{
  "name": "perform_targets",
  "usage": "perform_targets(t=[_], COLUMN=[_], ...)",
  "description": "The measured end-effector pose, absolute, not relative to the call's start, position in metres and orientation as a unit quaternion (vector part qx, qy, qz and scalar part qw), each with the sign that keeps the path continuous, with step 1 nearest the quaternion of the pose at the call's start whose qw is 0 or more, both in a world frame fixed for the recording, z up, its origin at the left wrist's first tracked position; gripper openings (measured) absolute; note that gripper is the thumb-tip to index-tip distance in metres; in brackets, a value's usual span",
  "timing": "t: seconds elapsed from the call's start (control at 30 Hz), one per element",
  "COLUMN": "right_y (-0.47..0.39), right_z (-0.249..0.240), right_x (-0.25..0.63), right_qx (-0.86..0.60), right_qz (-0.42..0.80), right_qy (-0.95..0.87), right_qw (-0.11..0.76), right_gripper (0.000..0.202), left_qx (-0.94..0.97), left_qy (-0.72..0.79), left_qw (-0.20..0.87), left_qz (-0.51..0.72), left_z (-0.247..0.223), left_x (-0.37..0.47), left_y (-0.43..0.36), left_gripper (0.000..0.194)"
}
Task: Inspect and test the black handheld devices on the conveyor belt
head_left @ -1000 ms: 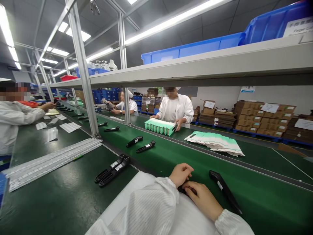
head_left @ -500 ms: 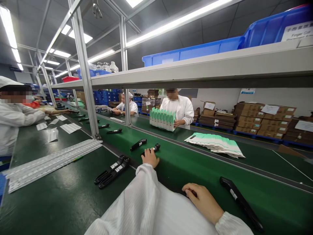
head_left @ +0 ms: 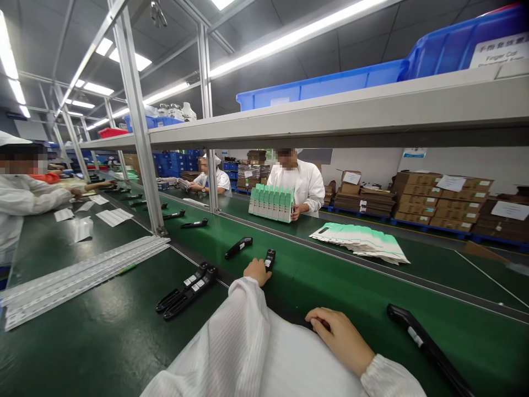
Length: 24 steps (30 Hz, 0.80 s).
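Observation:
My left hand (head_left: 257, 271) is closed on a black handle-like part (head_left: 269, 260) over the green belt; the part's labelled end sticks out past my fingers. My right hand (head_left: 339, 337) rests near the belt's close edge with fingers curled; what it holds, if anything, is hidden. Beyond my left hand lies another black part (head_left: 238, 248). On the right of the belt is a long black part (head_left: 427, 347) with a white label. Two black parts (head_left: 189, 291) lie side by side on the green table at my left.
White slotted strips (head_left: 82, 273) and paper sheets lie on the left table. A shelf (head_left: 330, 118) with blue bins crosses above the belt. Across it, a person holds upright green-and-white boxes (head_left: 271, 204) beside flat cartons (head_left: 359, 242). Another person sits at far left.
The black part at my left hand has turned more upright and my fingers have drawn in around it. The loose parts on the belt have moved right. My right hand is almost unchanged.

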State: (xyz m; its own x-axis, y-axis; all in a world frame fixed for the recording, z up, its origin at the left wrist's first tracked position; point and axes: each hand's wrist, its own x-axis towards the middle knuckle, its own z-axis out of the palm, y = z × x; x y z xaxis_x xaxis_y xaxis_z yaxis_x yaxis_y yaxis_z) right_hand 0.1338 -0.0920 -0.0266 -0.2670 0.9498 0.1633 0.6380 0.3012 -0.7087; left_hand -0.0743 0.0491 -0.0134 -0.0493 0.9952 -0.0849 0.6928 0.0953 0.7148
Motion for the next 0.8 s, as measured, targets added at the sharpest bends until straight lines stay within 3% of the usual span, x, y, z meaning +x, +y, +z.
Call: perform_targets(t=[0.07, 0.17, 0.37, 0.67, 0.73, 0.8], right_y=[-0.092, -0.091, -0.084, -0.079, -0.078, -0.078], right_z=[-0.026, -0.026, -0.027, -0.02, -0.017, -0.014], right_x=[0.134, 0.136, 0.146, 0.15, 0.151, 0.152], right_qx=[-0.529, -0.538, -0.543, -0.536, -0.536, -0.531], right_qz=[0.273, 0.282, 0.308, 0.311, 0.314, 0.337], right_qy=[-0.745, -0.726, -0.643, -0.556, -0.527, -0.493], right_qw=[0.301, 0.324, 0.443, 0.554, 0.58, 0.601], right_gripper=[0.029, 0.028, 0.032, 0.039, 0.043, 0.047], left_qx=[0.616, 0.601, 0.369, 0.385, 0.429, 0.516], left_qy=[0.647, 0.585, 0.313, 0.255, 0.283, 0.333], left_qw=[0.362, 0.459, 0.79, 0.809, 0.768, 0.661], left_qz=[0.266, 0.295, 0.377, 0.364, 0.382, 0.43], left_z=[-0.014, -0.011, 0.001, 0.006, 0.005, 0.003], left_x=[-0.07, -0.057, -0.027, 0.002, 0.01, 0.016], left_y=[0.049, 0.042, 0.016, -0.009, -0.016, -0.024], left_gripper=[0.021, 0.032, 0.031, 0.043, 0.042, 0.035])
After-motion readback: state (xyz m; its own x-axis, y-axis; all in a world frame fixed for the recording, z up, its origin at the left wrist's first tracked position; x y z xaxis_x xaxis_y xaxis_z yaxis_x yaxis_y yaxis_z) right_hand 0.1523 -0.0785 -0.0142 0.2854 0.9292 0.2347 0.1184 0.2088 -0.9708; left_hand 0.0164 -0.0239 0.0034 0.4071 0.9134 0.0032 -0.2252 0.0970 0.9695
